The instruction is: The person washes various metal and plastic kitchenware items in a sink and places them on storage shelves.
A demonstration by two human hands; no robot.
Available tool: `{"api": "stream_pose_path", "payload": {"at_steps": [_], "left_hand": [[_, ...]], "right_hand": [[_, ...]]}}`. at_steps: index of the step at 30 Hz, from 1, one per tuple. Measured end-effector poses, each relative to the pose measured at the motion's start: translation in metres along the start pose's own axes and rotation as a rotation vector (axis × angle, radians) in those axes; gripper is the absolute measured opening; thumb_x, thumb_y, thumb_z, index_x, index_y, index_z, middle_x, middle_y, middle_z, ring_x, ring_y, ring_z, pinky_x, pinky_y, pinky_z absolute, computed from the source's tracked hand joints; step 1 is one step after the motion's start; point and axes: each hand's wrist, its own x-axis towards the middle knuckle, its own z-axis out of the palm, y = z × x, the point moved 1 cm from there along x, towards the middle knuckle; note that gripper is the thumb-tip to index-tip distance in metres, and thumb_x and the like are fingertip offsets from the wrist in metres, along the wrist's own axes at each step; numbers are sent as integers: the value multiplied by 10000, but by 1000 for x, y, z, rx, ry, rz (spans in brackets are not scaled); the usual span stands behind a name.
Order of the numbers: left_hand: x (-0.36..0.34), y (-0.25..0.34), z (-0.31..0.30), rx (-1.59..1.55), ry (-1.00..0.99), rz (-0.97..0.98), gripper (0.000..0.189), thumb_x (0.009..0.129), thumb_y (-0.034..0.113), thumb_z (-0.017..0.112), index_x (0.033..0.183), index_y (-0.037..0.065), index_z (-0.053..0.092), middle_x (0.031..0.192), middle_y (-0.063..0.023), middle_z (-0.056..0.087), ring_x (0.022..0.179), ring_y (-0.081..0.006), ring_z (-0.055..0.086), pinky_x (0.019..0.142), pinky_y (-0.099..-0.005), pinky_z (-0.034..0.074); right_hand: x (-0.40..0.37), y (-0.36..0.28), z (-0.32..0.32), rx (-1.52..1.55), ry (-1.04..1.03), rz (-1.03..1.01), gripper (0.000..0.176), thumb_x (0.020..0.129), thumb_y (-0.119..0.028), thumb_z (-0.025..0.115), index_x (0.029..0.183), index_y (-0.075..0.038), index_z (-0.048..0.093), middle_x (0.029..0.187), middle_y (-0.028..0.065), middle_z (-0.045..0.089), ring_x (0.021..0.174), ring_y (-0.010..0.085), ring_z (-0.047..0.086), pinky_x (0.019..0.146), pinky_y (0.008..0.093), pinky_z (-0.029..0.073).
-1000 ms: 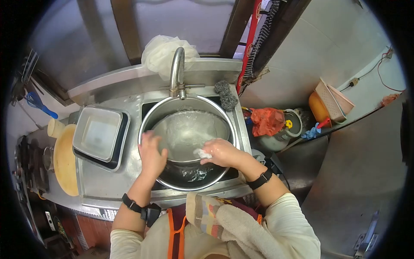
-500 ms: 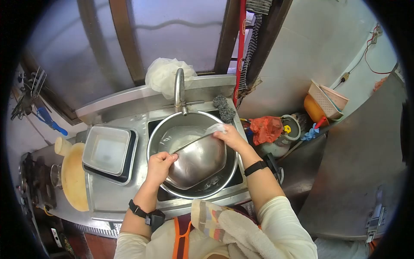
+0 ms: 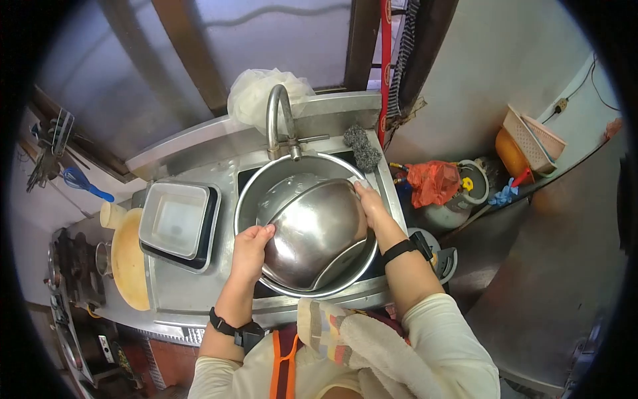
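Observation:
Both hands grip a shiny stainless steel bowl (image 3: 316, 233), tilted with its rounded outside turned up toward me. My left hand (image 3: 250, 250) pinches its left rim, thumb on top. My right hand (image 3: 372, 205) is closed on the upper right rim; a small whitish bit, perhaps a cloth, shows by its fingertips. Beneath the bowl is a larger metal basin (image 3: 261, 179) set in the sink, and what looks like water or clear film shows inside it. A curved faucet (image 3: 273, 126) stands behind the basin.
Stacked rectangular trays (image 3: 174, 216) stand on the left drainboard, beside a round yellowish board (image 3: 129, 266). Steel wool scourers (image 3: 362, 147) sit at the back right corner. A pale mesh bundle (image 3: 262, 100) rests behind the faucet. A gas cylinder (image 3: 452, 211) stands right of the sink.
The bowl has been tilted further, so more of its outside faces up. The whitish material by my right hand is now mostly hidden. The camera view has shifted slightly.

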Motion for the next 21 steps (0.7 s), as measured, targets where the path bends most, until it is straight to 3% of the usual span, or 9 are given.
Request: {"api": "stream_pose_path", "payload": {"at_steps": [1, 4, 7, 11, 14, 16, 18, 20, 21], "left_hand": [[-7, 9, 2, 32, -3, -2, 228, 807, 220, 606, 663, 45, 582, 576, 64, 463, 506, -28, 348, 446, -205, 250], [-16, 26, -8, 85, -52, 20, 217, 803, 207, 597, 652, 52, 583, 575, 65, 462, 510, -26, 351, 450, -204, 250], [-14, 33, -33, 68, -69, 77, 215, 798, 197, 595, 633, 61, 574, 575, 66, 464, 520, -25, 360, 467, -197, 260], [-14, 37, -64, -119, -55, 148, 182, 818, 171, 570, 707, 28, 573, 663, 23, 527, 612, -56, 440, 578, -202, 351], [-15, 41, -71, -257, -23, 129, 202, 852, 189, 541, 804, -2, 585, 771, -28, 588, 699, -93, 516, 668, -226, 406], [-17, 42, -71, -317, -36, 110, 231, 870, 208, 526, 864, -16, 583, 834, -50, 606, 749, -114, 544, 720, -243, 424], [-19, 41, -73, -336, -69, 100, 265, 884, 229, 513, 919, -26, 576, 887, -66, 613, 793, -134, 562, 766, -258, 432], [-21, 41, -73, -308, -92, 96, 267, 901, 214, 462, 967, -26, 556, 937, -83, 599, 847, -154, 563, 797, -287, 440], [-22, 40, -73, -295, -104, 94, 271, 910, 207, 436, 991, -27, 547, 962, -91, 592, 874, -164, 564, 812, -302, 444]], "right_hand": [[-25, -19, 9, 82, -30, 44, 571, 879, -270, 506, 1274, 85, 297, 1272, 205, 391, 1109, 294, 458, 870, 385, 428], [-11, -9, -1, 130, 22, -190, 467, 880, -194, 502, 1224, 89, 362, 1212, 192, 456, 1071, 270, 493, 878, 370, 421], [-38, -42, 4, 371, -117, -346, 358, 877, -140, 496, 1152, 80, 432, 1117, 170, 530, 1012, 242, 536, 884, 358, 418], [-59, -64, 7, 582, -112, -334, 256, 875, -119, 473, 1069, 44, 510, 999, 124, 596, 914, 231, 583, 817, 346, 450], [-50, -24, 9, 227, 35, -229, 282, 847, -138, 501, 1060, 47, 518, 985, 143, 605, 908, 244, 590, 804, 342, 457], [-25, 32, 7, -504, 98, -152, 313, 804, -158, 543, 1048, 38, 535, 982, 168, 603, 906, 263, 591, 784, 338, 462], [-12, 90, 13, -1001, -177, -326, 313, 778, -174, 574, 1033, 8, 566, 995, 175, 604, 915, 279, 588, 766, 349, 460], [-15, 137, 25, -1104, -319, -744, 304, 755, -190, 603, 1013, -30, 601, 1010, 175, 606, 927, 292, 585, 757, 371, 458], [-25, 125, 31, -994, -426, -558, 352, 747, -215, 616, 1056, -50, 582, 1047, 175, 591, 975, 287, 563, 788, 367, 447]]}}
